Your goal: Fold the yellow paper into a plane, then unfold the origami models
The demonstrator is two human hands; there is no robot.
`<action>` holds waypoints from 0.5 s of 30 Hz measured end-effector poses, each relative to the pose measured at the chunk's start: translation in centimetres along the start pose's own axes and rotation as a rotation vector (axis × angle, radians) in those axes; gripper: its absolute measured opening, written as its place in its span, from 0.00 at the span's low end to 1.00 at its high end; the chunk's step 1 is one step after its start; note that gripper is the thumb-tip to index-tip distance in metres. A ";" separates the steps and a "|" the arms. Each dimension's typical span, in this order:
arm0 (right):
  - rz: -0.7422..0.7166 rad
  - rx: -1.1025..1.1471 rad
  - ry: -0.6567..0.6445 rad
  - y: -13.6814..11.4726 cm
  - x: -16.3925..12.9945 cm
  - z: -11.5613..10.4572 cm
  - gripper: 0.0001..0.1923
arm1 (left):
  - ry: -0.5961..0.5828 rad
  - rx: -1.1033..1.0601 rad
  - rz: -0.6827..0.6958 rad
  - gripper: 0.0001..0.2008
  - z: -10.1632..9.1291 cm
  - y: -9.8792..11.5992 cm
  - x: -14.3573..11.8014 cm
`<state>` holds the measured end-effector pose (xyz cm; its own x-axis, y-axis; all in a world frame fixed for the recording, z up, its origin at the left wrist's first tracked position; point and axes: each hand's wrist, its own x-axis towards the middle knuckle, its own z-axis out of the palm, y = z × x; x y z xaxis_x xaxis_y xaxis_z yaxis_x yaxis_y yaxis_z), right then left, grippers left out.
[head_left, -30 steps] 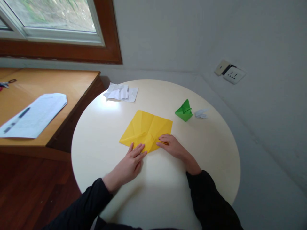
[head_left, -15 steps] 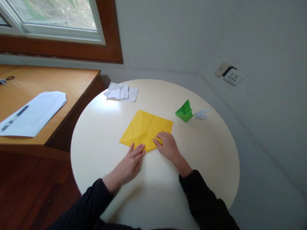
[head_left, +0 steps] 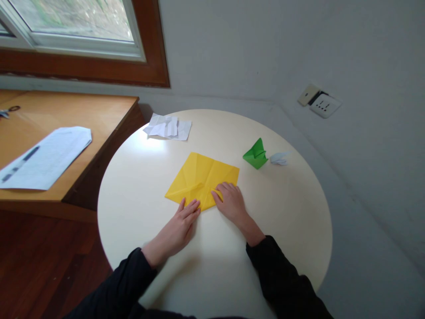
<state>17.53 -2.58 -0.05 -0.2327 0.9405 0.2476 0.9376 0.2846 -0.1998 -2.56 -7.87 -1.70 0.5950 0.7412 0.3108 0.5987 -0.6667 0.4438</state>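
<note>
Yellow paper (head_left: 199,173), creased along several lines, lies on the round white counter (head_left: 133,212), in front of the person and near the middle of the top. One corner points left, and the near edge runs under both hands.

The left hand (head_left: 181,223) rests palm down at that near edge, its fingers (head_left: 191,208) extended and slightly apart, pressing on the sheet without gripping it. The right hand (head_left: 230,201) sits at the near right side, fingers curled and closed with the thumb on a small turned-up fold of the same sheet; how much paper is tucked inside cannot be told. Dark sleeves (head_left: 279,266) cover both forearms.

Beyond the right hand stands a green folded paper (head_left: 255,155), with a small pale folded paper (head_left: 279,158) just beside it on its right. Creased white papers (head_left: 166,126) overlap at the far left edge of the round top.

To the left, a wooden counter (head_left: 109,115) carries a printed sheet (head_left: 53,157) with a pen (head_left: 31,153) lying across it, and scissors (head_left: 9,110) partly cut off at the picture's border. A brown-framed window (head_left: 79,20) is above, and a socket (head_left: 325,105) is on the right-hand wall.
</note>
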 end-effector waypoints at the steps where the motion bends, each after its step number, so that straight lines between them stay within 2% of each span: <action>1: 0.001 -0.006 0.003 0.0 0.0 0.0 0.09 | 0.000 0.000 0.000 0.22 -0.1 0.0 0.0; 6: -0.006 -0.015 0.013 0.0 0.0 0.1 0.10 | -0.045 -0.004 0.010 0.22 -0.4 0.0 0.1; 11: -0.011 -0.024 0.018 -0.1 0.0 0.1 0.09 | -0.001 -0.023 -0.033 0.23 -0.6 0.6 0.2; 15: -0.016 -0.027 0.027 0.0 0.0 0.2 0.08 | -0.051 0.090 -0.059 0.23 -0.9 1.8 0.7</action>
<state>17.46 -2.60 -0.23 -0.2412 0.9303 0.2764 0.9405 0.2943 -0.1697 -1.56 -8.47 0.02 0.5821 0.7762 0.2421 0.6781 -0.6277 0.3822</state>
